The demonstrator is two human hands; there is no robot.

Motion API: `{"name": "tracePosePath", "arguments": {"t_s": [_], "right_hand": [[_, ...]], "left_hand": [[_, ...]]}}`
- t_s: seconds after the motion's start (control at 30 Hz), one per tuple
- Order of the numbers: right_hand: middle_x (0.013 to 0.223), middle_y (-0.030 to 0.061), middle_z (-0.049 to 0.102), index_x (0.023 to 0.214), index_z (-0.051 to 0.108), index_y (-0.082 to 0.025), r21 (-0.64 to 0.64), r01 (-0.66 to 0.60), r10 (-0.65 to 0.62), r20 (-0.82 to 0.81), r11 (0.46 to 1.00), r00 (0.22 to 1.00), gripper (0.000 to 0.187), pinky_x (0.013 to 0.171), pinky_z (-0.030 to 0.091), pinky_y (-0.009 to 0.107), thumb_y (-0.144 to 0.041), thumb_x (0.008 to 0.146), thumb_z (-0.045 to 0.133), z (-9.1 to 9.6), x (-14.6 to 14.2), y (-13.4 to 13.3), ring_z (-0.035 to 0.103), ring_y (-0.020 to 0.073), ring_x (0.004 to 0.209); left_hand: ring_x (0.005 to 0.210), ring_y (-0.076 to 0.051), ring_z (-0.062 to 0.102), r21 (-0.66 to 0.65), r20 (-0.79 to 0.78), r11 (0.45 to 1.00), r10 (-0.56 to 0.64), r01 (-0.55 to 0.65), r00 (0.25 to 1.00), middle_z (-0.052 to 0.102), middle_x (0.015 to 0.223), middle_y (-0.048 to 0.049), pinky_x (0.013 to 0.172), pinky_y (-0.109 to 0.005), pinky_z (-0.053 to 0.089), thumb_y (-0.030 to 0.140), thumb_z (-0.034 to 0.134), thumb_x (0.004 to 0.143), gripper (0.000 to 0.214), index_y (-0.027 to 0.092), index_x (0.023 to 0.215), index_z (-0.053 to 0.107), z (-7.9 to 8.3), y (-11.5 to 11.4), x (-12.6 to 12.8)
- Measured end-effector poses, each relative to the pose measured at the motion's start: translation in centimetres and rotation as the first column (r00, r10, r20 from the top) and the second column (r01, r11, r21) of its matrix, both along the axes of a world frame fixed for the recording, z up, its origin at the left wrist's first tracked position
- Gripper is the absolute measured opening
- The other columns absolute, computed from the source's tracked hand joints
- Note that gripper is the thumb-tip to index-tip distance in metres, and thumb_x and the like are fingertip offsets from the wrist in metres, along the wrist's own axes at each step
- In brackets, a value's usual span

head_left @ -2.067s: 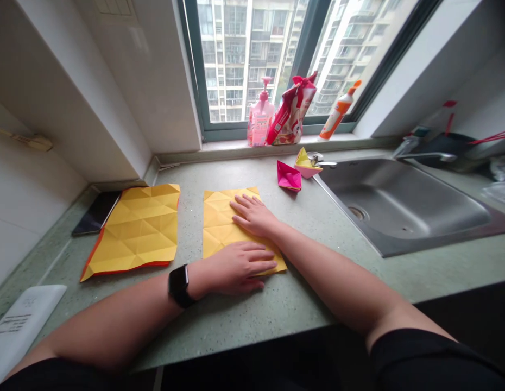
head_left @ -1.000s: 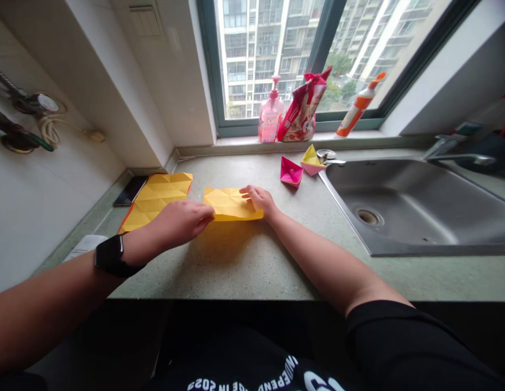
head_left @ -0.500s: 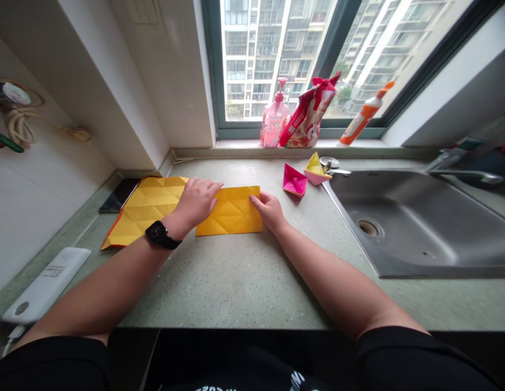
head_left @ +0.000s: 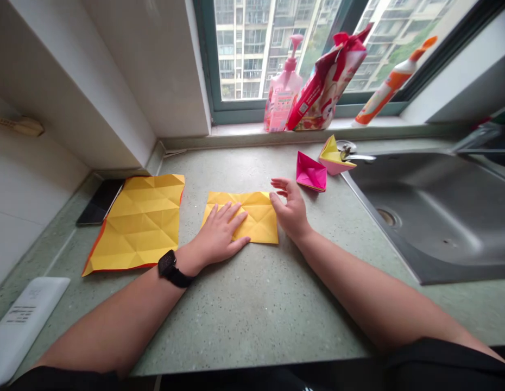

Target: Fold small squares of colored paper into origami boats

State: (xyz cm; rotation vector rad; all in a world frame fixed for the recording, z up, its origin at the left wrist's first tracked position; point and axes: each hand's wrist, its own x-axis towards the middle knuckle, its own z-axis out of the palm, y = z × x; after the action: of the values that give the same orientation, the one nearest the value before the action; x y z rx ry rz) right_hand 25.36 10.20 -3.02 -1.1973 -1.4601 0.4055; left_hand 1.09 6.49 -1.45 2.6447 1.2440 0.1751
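A folded yellow paper [head_left: 258,220] with crease lines lies flat on the countertop in front of me. My left hand [head_left: 222,231] rests across its left part with the fingers spread, palm down. At its right edge is my right hand [head_left: 292,209], fingers apart and thumb beside the paper's upper right corner; whether the thumb touches it I cannot tell. To the left lies a larger creased yellow sheet [head_left: 144,222] with red edges. A pink folded paper piece [head_left: 311,172] and a yellow and pink one [head_left: 334,157] stand beyond my right hand.
Right of the papers is a steel sink [head_left: 443,217]. A dark phone [head_left: 100,203] lies partly under the large sheet, and a white power bank [head_left: 28,320] is nearer me. The sill holds a pink pump bottle [head_left: 282,95], a red bag [head_left: 328,89] and an orange-white bottle [head_left: 393,87].
My left hand has come down flat onto the folded paper. My right hand has loosened from the paper's right edge, its fingers now apart. The view has shifted.
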Motion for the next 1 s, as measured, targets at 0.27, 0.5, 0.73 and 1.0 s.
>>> {"name": "tracePosePath", "arguments": {"t_s": [0.27, 0.5, 0.73, 1.0], "right_hand": [[0.097, 0.0040, 0.076, 0.099, 0.077, -0.028, 0.134, -0.306, 0.252, 0.314, 0.943, 0.915, 0.024, 0.091, 0.058, 0.042, -0.012, 0.098, 0.059, 1.1, -1.0, -2.0, 0.071, 0.0237, 0.095], [0.106, 0.0063, 0.079, 0.098, 0.083, -0.028, -0.065, -0.274, 0.272, 0.458, 0.960, 0.846, 0.026, 0.098, 0.055, 0.044, -0.010, 0.095, 0.064, -0.1, -0.8, -1.6, 0.071, 0.0255, 0.101], [0.105, 0.0053, 0.080, 0.091, 0.088, -0.031, -0.197, -0.219, 0.285, 0.423, 0.956, 0.860, 0.038, 0.103, 0.055, 0.045, -0.005, 0.093, 0.060, -1.1, -0.3, -0.2, 0.071, 0.0245, 0.102], [0.104, 0.0057, 0.080, 0.090, 0.089, -0.029, -0.223, -0.201, 0.280, 0.417, 0.954, 0.865, 0.031, 0.103, 0.055, 0.044, -0.008, 0.091, 0.067, -0.7, -0.5, 0.0, 0.072, 0.0244, 0.101]], "left_hand": [[0.169, -0.039, 0.024, -0.012, -0.055, 0.981, 0.193, -0.194, 0.980, 0.032, 0.180, -0.0180, 0.137, -0.068, 0.015, 0.056, 0.047, 0.112, 0.067, 0.019, 0.167, 0.043, 0.3, -0.4, 0.8], [0.157, -0.039, 0.044, 0.102, 0.019, 0.991, 0.087, -0.088, 0.996, 0.050, 0.167, -0.0222, 0.131, -0.064, 0.034, 0.041, 0.050, 0.113, 0.052, 0.014, 0.157, 0.053, 0.6, -0.9, 1.0], [0.118, -0.027, 0.068, 0.129, 0.029, 0.982, -0.143, 0.138, 0.989, 0.074, 0.124, -0.0109, 0.106, -0.044, 0.057, 0.020, 0.051, 0.110, 0.023, 0.021, 0.119, 0.072, 1.5, -3.0, 1.8], [0.141, -0.038, 0.053, 0.114, -0.085, 0.964, -0.230, 0.239, 0.969, 0.059, 0.152, -0.0187, 0.122, -0.057, 0.042, 0.053, 0.056, 0.110, 0.054, 0.022, 0.154, 0.061, 2.3, -5.2, 3.1]]}}
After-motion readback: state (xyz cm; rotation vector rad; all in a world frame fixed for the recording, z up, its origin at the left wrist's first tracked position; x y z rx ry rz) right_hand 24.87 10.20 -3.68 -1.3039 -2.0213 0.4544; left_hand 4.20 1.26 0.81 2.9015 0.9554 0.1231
